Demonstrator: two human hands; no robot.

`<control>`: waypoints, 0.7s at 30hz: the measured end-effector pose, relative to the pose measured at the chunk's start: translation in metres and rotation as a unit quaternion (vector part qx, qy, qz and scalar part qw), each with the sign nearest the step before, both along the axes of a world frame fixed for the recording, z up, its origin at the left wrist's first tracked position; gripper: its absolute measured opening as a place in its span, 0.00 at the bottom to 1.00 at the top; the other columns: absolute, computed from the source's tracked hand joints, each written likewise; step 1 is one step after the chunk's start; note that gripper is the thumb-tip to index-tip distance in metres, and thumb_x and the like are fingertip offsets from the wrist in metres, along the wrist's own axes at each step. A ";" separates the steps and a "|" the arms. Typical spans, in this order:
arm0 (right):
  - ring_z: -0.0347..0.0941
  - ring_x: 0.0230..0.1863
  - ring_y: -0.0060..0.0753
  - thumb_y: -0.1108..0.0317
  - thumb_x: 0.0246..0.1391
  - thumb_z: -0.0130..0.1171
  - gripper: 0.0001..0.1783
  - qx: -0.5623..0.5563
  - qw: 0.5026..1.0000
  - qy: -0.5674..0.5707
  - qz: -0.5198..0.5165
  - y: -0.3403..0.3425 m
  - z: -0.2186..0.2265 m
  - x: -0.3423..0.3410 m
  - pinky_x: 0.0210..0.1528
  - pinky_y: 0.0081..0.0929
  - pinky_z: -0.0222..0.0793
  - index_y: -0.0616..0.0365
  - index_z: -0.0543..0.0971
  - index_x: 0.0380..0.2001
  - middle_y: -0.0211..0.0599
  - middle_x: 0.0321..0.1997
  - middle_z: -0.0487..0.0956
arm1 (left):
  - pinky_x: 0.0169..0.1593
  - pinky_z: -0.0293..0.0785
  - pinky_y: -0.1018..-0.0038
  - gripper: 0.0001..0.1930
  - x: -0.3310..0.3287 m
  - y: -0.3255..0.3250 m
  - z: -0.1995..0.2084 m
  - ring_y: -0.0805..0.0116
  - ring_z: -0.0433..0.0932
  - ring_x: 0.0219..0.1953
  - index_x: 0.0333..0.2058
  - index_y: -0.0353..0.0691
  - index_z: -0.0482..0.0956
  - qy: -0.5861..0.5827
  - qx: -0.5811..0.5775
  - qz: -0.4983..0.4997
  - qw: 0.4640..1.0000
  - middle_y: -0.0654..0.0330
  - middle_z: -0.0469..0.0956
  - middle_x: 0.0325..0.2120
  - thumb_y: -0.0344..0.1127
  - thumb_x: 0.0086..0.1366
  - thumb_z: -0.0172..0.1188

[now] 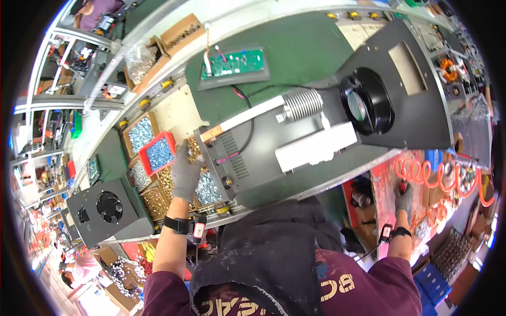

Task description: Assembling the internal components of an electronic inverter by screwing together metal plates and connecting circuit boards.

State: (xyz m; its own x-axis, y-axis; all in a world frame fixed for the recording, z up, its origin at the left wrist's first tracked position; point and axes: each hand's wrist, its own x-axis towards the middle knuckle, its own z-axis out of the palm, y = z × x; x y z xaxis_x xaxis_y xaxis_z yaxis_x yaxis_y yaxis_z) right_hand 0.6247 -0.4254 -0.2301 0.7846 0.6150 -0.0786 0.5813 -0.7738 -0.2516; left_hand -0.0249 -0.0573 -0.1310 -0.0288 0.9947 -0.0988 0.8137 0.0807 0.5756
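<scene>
My left hand (pixel 187 173), in a grey glove, reaches over the bins of small fasteners. Its fingers are stretched and apart beside brass-coloured screws (pixel 194 149), next to a red tray (pixel 169 138) of bluish-silver screws. At the right, my gloved right hand (pixel 403 200) is closed around a dark tool with a red part (pixel 403 186), close to a coiled orange hose (pixel 421 173); the fingers partly hide the tool. Between the hands lies a black metal housing (pixel 263 158) bearing a round black fan (pixel 369 100), a ribbed silver coil (pixel 304 104) and a white box (pixel 316 146).
A green circuit board (pixel 234 63) in a dark frame rests on the green bench mat (pixel 305 42), wired toward the housing. Another black panel with a fan (pixel 103 210) lies at left. Cardboard boxes (pixel 182 34) stand at the back, near a metal rail frame (pixel 105 73).
</scene>
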 end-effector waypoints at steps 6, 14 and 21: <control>0.68 0.49 0.53 0.65 0.46 0.61 0.22 0.109 0.969 -0.065 0.212 0.093 0.084 -0.072 0.51 0.43 0.64 0.60 0.73 0.45 0.50 0.45 0.73 | 0.55 0.66 0.60 0.49 0.024 0.022 0.011 0.46 0.64 0.56 0.63 0.44 0.51 0.145 -0.038 -0.101 0.984 0.45 0.60 0.56 0.46 0.45 0.69; 0.73 0.42 0.45 0.70 0.43 0.62 0.22 0.332 0.808 0.244 0.421 0.399 0.296 -0.270 0.45 0.34 0.68 0.64 0.72 0.44 0.48 0.39 0.74 | 0.53 0.66 0.53 0.44 0.032 0.028 -0.014 0.44 0.62 0.57 0.61 0.45 0.57 0.075 -0.026 -0.082 0.993 0.44 0.58 0.57 0.53 0.47 0.66; 0.70 0.39 0.25 0.58 0.53 0.58 0.31 0.470 0.751 0.198 0.419 0.688 0.354 -0.293 0.40 0.26 0.67 0.63 0.63 0.55 0.35 0.42 0.73 | 0.55 0.66 0.57 0.41 0.039 0.029 -0.013 0.43 0.62 0.57 0.61 0.46 0.57 0.002 -0.017 -0.056 0.998 0.43 0.58 0.57 0.46 0.48 0.64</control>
